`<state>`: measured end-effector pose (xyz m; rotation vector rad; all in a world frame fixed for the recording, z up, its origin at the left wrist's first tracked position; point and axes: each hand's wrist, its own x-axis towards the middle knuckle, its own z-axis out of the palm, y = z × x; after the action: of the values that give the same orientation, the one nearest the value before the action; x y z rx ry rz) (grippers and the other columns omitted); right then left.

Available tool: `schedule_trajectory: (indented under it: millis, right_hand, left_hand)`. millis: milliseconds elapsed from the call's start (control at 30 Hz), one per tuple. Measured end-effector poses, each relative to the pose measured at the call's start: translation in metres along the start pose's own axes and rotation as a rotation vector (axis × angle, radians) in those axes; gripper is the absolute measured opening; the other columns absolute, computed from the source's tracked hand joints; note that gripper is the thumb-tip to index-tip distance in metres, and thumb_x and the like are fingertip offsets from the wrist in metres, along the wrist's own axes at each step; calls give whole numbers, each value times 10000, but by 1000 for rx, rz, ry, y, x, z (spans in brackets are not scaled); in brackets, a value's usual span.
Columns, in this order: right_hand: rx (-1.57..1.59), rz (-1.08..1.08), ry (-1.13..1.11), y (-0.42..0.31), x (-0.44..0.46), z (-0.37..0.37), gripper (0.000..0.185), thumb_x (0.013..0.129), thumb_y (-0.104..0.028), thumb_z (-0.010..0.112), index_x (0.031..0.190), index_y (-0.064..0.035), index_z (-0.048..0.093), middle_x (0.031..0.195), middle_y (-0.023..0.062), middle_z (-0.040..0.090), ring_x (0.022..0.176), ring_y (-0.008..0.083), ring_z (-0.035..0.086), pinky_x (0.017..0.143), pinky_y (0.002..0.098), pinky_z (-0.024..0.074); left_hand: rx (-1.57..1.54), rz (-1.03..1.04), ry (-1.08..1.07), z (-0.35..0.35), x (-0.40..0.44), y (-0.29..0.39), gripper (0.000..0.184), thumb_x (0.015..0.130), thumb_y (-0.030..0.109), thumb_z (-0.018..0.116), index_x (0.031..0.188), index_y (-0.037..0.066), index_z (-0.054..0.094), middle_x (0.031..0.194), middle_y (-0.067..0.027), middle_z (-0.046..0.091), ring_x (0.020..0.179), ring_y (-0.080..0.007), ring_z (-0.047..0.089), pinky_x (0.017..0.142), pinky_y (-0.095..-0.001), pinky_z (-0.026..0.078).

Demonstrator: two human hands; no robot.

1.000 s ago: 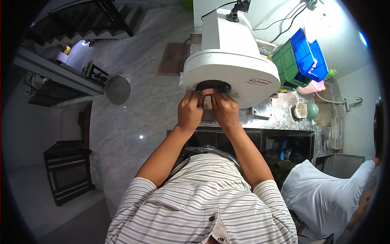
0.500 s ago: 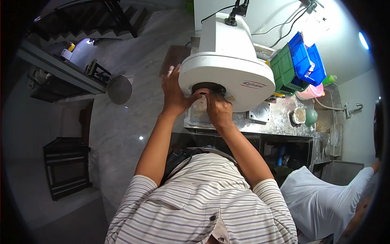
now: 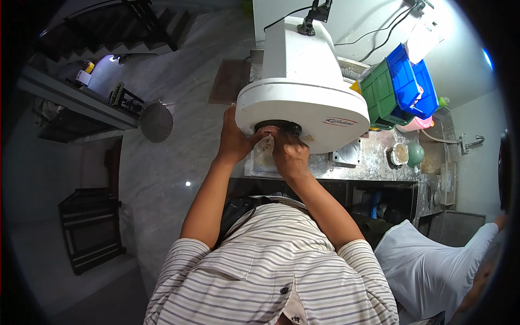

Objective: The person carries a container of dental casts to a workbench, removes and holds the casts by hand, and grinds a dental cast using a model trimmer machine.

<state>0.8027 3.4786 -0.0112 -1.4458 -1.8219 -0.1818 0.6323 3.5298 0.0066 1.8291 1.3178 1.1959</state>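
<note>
A white machine [image 3: 303, 108] with a rounded front and a dark round opening [image 3: 287, 126] stands before me. At that opening a small pinkish piece [image 3: 268, 130] shows between my hands. My right hand [image 3: 291, 153] is closed on it, with the fingertips partly inside the opening. My left hand [image 3: 234, 140] has its thumb against the piece, while its fingers are spread up along the machine's left side, their tips partly hidden by the casing.
Green [image 3: 379, 95] and blue [image 3: 403, 81] bins stand right of the machine. On the counter [image 3: 374, 162] are a metal plate [image 3: 348, 153], a pale cup [image 3: 399, 154] and a green round object [image 3: 415, 155]. A person in white [image 3: 428, 260] is at the lower right.
My left hand's fingers have left the piece and moved out to the machine's left side, with the thumb staying at the piece. My right hand has shifted slightly left.
</note>
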Motion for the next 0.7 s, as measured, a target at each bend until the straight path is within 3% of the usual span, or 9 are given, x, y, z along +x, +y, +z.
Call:
schedule_trajectory:
  millis: [233,367,700]
  right_hand:
    - [80,-19,-39,-4,8,-8,313,714,-8,635,1013,-72,703,862,86,672,674,262,687,580,375,569]
    - [94,-3,-30,0,2,3,319,716,-5,640,1021,-69,705,888,87,681,695,260,688,595,376,575]
    - [78,-1,30,-3,3,2,301,737,-15,681,1031,-69,725,907,93,704,706,270,700,611,383,583]
  left_hand:
    - [-21,28,-2,1,1,-4,902,686,197,967,1403,4,455,1335,-225,530,1297,-411,507,1065,-491,448]
    - [-29,-48,-52,-2,1,0,893,689,181,958,1402,1,451,1355,-239,518,1317,-430,488,1086,-497,428]
    - [-26,35,-20,2,0,-9,881,686,184,957,1383,-8,454,1336,-267,514,1285,-463,491,1081,-525,419]
